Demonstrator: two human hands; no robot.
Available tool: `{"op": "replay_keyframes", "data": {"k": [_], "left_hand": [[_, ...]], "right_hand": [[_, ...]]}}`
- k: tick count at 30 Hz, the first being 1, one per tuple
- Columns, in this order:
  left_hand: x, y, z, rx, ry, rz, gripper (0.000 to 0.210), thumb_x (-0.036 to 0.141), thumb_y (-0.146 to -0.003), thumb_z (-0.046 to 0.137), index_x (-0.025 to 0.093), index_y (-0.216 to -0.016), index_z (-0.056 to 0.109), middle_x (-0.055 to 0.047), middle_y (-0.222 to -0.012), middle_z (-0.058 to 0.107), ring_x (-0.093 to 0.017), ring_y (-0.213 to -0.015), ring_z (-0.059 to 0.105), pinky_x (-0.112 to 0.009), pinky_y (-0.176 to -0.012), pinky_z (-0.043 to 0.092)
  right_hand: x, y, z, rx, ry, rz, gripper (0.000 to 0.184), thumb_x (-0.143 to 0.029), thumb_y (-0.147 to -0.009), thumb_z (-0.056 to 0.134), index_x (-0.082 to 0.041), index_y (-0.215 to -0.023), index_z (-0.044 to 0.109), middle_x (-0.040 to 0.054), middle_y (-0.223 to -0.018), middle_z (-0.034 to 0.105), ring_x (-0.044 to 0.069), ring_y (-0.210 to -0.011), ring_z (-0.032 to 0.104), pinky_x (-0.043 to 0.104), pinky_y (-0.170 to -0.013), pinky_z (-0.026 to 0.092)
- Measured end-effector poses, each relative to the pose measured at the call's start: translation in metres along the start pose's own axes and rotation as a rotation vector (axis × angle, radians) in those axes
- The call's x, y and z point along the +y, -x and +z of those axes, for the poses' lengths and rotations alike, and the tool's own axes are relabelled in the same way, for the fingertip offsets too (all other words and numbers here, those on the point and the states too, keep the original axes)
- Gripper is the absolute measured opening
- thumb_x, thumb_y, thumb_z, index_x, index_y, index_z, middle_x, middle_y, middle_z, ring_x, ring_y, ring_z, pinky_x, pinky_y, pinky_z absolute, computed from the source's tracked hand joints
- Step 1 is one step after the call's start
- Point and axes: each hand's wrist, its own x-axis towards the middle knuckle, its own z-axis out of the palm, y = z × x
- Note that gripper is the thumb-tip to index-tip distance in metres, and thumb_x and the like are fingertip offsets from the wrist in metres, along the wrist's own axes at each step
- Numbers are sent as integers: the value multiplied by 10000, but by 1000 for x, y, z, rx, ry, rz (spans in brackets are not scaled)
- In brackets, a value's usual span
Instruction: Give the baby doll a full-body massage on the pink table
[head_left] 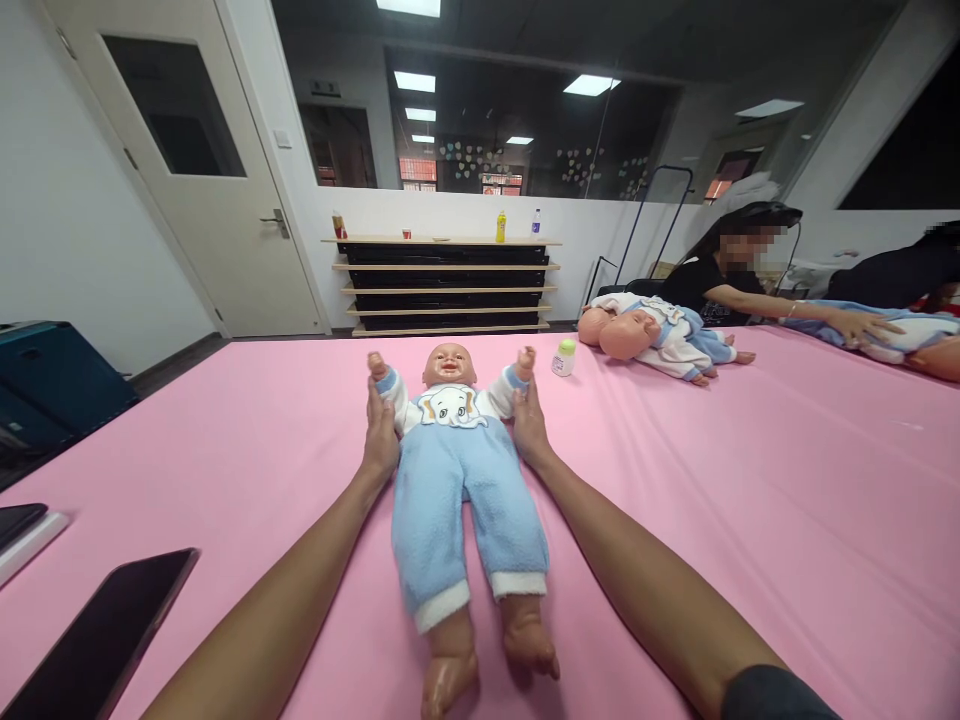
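The doll [466,480] lies on its back on the pink sheet [270,430], head toward twelve o'clock, feet toward six, both arms raised, in a white and pale blue outfit with an elephant face on the chest. At the doll's ten o'clock the left hand [381,437] rests along its side and raised arm, and at two o'clock the right hand [531,427] does the same; both are stretched long, but whether the fingers curl round the arms cannot be told. Between one and two o'clock, just beyond the right hand, stands a small white bottle [563,361] with a lime cap on, its contents out of sight. Farther off at twelve, a shelf unit [442,267] bears a yellow bottle [501,228], a clear bottle [536,226] with a purple label, a small red cup [406,234] whose inside is not visible, and a brown container [340,228] too small to make out. Toward two o'clock two more dolls [634,333] overlap, partly hiding one another; beyond them a co-worker [739,270] reaches a hand onto another doll [941,355], cut off by the frame. The edge also crops a dark phone [105,635] at eight o'clock and a teal case [60,390] between nine and ten.
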Motion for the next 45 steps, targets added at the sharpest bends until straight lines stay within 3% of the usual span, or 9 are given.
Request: {"op": "replay_keyframes", "data": {"k": [6, 11, 14, 18, 22, 25, 28, 37, 45], "left_hand": [[17, -1, 6, -232, -93, -27, 571, 475, -1019, 78, 359, -1535, 291, 25, -1648, 156, -212, -1537, 28, -513, -1237, 14], [25, -2, 8, -355, -136, 22, 614, 465, -1013, 39, 360, -1468, 437, 54, -1637, 183, -213, -1529, 35, -490, -1245, 17], [25, -2, 9, -374, -142, 37, 599, 463, -1017, 59, 351, -1475, 428, 52, -1632, 205, -208, -1527, 49, -477, -1248, 7], [21, 1, 7, -199, -68, 55, 548, 470, -1018, 224, 321, -1542, 288, 2, -1616, 263, -206, -1506, 178, -459, -1248, 94], [5, -1, 0, 156, 127, -162, 819, 463, -917, 536, 297, -1578, 82, -77, -1562, 363, -236, -1388, 427, -440, -1173, 317], [-9, -6, -7, 371, 233, -268, 724, 405, -913, 523, 238, -1543, 207, -107, -1479, 465, -226, -1291, 531, -407, -1121, 394], [-14, -8, -11, 437, 291, -296, 649, 378, -949, 432, 216, -1536, 207, -114, -1499, 439, -217, -1343, 489, -384, -1141, 379], [6, -2, 3, 99, 253, -42, 642, 483, -995, 357, 310, -1576, 145, 1, -1643, 180, -183, -1521, 161, -365, -1244, 188], [5, -4, 12, -242, 10, 72, 570, 504, -1019, 133, 326, -1488, 404, 17, -1624, 242, -174, -1526, 110, -446, -1256, 26]], "right_hand": [[-8, 8, 15, -281, 94, -149, 549, -602, -964, 413, -319, -1423, 516, -18, -1639, 131, 215, -1526, 87, 421, -1238, 149], [-18, 7, 20, -369, 229, -345, 420, -504, -958, 508, -344, -1333, 606, -49, -1628, 171, 225, -1526, 76, 469, -1241, -3], [-18, 8, 22, -371, 254, -389, 433, -455, -915, 595, -334, -1331, 608, -18, -1616, 221, 245, -1520, 113, 491, -1237, 11], [-13, 13, 22, -158, 185, -277, 543, -481, -860, 654, -292, -1361, 564, 57, -1577, 305, 269, -1477, 247, 469, -1204, 229], [-1, 9, 13, 158, 52, -81, 560, -530, -938, 494, -223, -1405, 447, 116, -1383, 538, 251, -1285, 515, 429, -1077, 415], [13, -4, 1, 427, 23, 191, 594, -547, -963, 373, -143, -1396, 419, 169, -1301, 588, 282, -1188, 588, 443, -1013, 460], [25, -15, -9, 531, 2, 373, 611, -517, -957, 323, -96, -1385, 440, 200, -1324, 568, 304, -1216, 579, 437, -1007, 471], [-3, 1, 8, 55, -137, -84, 629, -549, -996, 332, -278, -1554, 235, 35, -1575, 330, 185, -1444, 333, 401, -1196, 274], [-11, 5, 20, -354, 174, -335, 453, -536, -968, 467, -347, -1365, 575, -51, -1640, 112, 233, -1531, 22, 507, -1240, 12]]}}
